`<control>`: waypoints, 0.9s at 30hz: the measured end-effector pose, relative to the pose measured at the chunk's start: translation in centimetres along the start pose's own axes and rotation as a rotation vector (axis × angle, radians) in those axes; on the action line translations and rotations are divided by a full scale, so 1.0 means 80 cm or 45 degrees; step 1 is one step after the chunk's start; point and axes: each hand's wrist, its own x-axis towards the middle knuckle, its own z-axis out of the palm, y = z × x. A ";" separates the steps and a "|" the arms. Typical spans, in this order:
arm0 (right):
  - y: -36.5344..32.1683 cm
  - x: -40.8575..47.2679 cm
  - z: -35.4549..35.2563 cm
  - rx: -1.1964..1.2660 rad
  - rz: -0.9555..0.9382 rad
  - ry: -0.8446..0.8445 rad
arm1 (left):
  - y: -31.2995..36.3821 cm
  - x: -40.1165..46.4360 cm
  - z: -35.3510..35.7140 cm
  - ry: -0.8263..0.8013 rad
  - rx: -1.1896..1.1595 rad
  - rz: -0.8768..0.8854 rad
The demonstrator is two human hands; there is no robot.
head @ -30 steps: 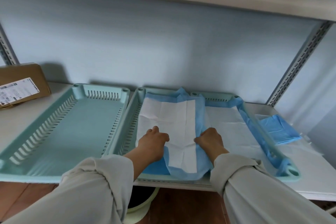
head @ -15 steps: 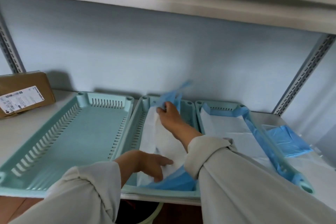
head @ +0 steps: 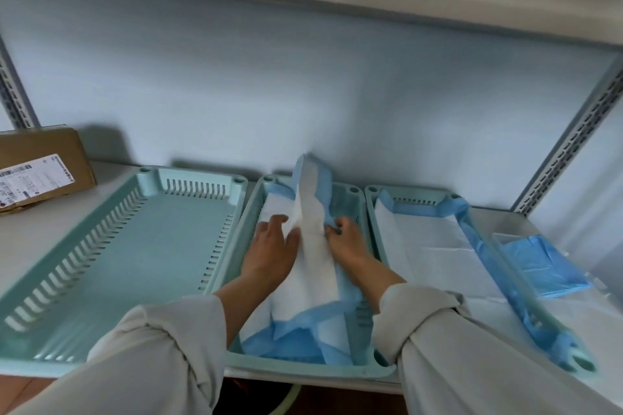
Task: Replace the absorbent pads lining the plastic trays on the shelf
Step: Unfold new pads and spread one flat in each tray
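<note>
Three pale green plastic trays stand side by side on the white shelf. The left tray (head: 111, 263) holds no pad. In the middle tray (head: 303, 369) a white and blue absorbent pad (head: 313, 246) is bunched into a ridge that rises toward the back wall. My left hand (head: 273, 246) presses on the pad's left side, fingers spread on the white face. My right hand (head: 344, 239) pinches the pad's blue right edge. The right tray (head: 414, 192) is lined with a flat white pad (head: 431, 246) whose blue edge drapes over the rim.
A brown cardboard box (head: 40, 168) with a white label sits at the back left of the shelf. A folded blue pad (head: 539, 263) lies on the shelf right of the trays. Slotted metal uprights (head: 569, 145) frame both sides, and another shelf runs overhead.
The pad lay spread across the middle and right trays, then my right hand lifted its far end. Now both hands hold it gathered into a raised ridge inside the middle tray.
</note>
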 end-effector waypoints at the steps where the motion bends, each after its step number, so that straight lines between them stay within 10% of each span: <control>1: -0.008 -0.003 0.006 -0.010 -0.077 -0.045 | 0.009 0.005 0.001 0.029 -0.053 0.024; 6: -0.043 -0.009 0.019 0.258 -0.257 -0.283 | 0.033 0.031 -0.008 -0.039 -0.276 -0.108; 11: -0.049 -0.008 0.017 0.342 -0.135 -0.385 | 0.032 0.032 -0.024 -0.021 0.188 -0.050; 16: -0.050 -0.014 0.014 0.551 0.053 -0.560 | 0.038 0.033 -0.033 -0.196 -0.715 -0.569; 20: -0.029 -0.006 0.014 0.730 0.203 -0.657 | 0.019 0.038 -0.045 -0.016 -0.570 -0.613; 24: 0.020 0.016 0.029 0.166 0.370 -0.216 | -0.016 0.045 -0.056 0.053 -0.223 -0.479; 27: 0.053 0.014 0.051 -0.323 0.268 -0.380 | -0.026 0.046 -0.066 0.074 -0.008 -0.362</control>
